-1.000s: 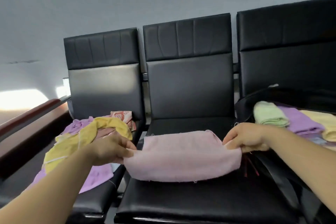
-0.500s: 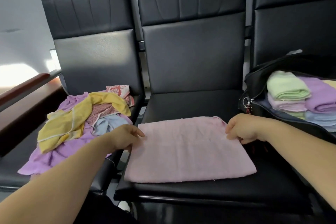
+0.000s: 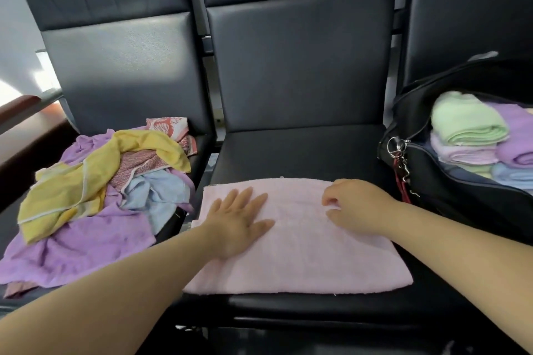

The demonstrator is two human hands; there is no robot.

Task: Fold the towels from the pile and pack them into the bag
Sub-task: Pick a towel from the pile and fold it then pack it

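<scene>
Roughly midway: folded towels fill the bag [image 3: 427, 181], a pile [image 3: 95, 190] waits. Left hand [image 3: 236, 225] lies flat, fingers spread, on the pink towel [image 3: 302, 256] at the seat's [image 3: 294, 150] front edge; right hand [image 3: 357, 207] seemingly pinches it.

The seats [image 3: 291, 150] are upholstered in black leather-like material, smooth, with a dull sheen and stitched panel seams on the backrests. The pink towel [image 3: 302, 256] on the middle seat's front edge is soft terry cloth, matt, with a fine nap. The pile [image 3: 95, 190] on the left seat consists of crumpled matt cloth: yellow with pale edging, purple, light blue, and a red-and-white printed weave. The bag [image 3: 450, 193] is black woven fabric, matt, with a shiny metal ring and clip [image 3: 399, 147] at its left end. The folded towels [image 3: 473, 130] inside are matt terry cloth.
</scene>
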